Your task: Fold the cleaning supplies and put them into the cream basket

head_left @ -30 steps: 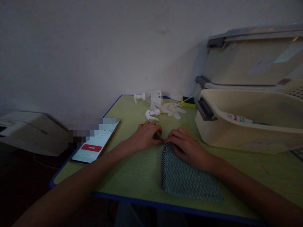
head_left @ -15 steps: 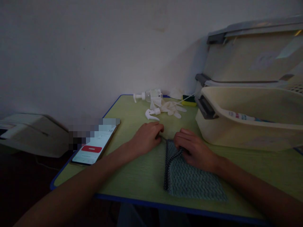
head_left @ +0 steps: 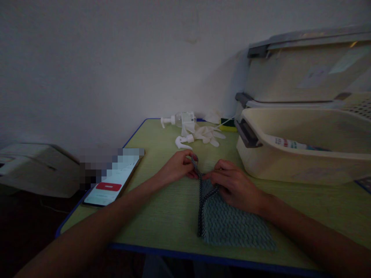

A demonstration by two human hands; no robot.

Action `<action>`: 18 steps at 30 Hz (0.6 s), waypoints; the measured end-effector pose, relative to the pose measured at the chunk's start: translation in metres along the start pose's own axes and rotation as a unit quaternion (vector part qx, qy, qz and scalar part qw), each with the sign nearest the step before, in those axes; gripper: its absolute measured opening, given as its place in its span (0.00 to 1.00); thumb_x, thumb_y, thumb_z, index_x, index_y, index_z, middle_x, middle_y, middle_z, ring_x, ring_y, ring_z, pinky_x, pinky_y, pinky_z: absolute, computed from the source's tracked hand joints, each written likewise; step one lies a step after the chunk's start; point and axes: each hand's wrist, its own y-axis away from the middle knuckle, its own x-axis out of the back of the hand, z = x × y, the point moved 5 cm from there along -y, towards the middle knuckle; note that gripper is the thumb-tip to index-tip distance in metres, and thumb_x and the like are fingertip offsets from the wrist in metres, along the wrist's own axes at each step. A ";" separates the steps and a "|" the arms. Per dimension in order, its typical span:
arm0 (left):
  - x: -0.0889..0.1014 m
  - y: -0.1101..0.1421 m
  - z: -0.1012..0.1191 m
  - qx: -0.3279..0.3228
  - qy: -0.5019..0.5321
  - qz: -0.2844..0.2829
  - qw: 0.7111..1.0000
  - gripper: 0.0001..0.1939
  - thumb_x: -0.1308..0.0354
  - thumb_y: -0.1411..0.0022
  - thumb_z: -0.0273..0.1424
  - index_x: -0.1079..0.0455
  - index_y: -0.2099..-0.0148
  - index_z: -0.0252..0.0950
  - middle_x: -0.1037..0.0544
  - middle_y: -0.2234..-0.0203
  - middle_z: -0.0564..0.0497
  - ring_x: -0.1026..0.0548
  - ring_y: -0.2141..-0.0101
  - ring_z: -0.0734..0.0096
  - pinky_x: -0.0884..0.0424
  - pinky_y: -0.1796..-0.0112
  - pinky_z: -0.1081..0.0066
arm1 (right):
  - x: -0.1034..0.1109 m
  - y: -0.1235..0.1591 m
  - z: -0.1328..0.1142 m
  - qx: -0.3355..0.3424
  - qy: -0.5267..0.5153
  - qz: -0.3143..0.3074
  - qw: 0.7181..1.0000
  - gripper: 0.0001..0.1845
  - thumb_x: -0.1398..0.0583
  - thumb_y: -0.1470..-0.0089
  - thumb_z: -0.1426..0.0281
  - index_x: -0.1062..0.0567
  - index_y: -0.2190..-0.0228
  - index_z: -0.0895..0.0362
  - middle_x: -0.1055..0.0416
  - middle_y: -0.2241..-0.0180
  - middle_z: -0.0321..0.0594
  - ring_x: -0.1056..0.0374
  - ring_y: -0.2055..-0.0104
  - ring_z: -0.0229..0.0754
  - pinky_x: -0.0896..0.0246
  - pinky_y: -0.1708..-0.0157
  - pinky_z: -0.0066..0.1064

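Observation:
A grey-green textured cloth (head_left: 240,227) with a dark, light-flecked border lies on the table, its left side folded over. My left hand (head_left: 181,166) pinches the top end of the border strip, lifted slightly off the table at the cloth's upper left corner. On the cloth's upper part rests my right hand (head_left: 234,185), its fingers bent around the folded flap and the index finger pointing at the strip. The right fingertips are partly hidden under that hand.
A phone (head_left: 107,191) lies at the table's left side. Behind my hands are a pump bottle (head_left: 185,119) on its side, a loose white spray head (head_left: 184,141), white gloves (head_left: 207,135) and a sponge (head_left: 228,125). A cream bin (head_left: 290,170) with a tube inside stands at right, near a lidded box (head_left: 290,77).
My left hand has raised the border strip, which now shows between its fingers. My right index finger has stretched toward the strip. The camera view has shifted slightly.

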 end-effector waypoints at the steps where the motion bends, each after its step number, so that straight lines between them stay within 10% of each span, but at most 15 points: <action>1: 0.000 0.000 0.000 0.006 0.008 0.001 1.000 0.10 0.51 0.49 0.15 0.39 0.67 0.33 0.27 0.84 0.58 0.26 0.81 0.78 0.30 0.76 0.78 | 0.000 0.000 0.000 0.000 0.004 0.001 1.000 0.19 0.52 0.63 0.86 0.29 0.73 0.57 0.30 0.76 0.41 0.41 0.68 0.43 0.44 0.70 0.34; 18: -0.001 0.001 0.003 -0.030 -0.016 0.022 0.999 0.16 0.38 0.61 0.16 0.37 0.69 0.33 0.27 0.85 0.59 0.28 0.81 0.77 0.35 0.75 0.78 | -0.003 -0.001 -0.001 0.000 0.047 -0.024 0.999 0.19 0.51 0.62 0.86 0.27 0.72 0.59 0.35 0.78 0.41 0.41 0.70 0.43 0.46 0.73 0.31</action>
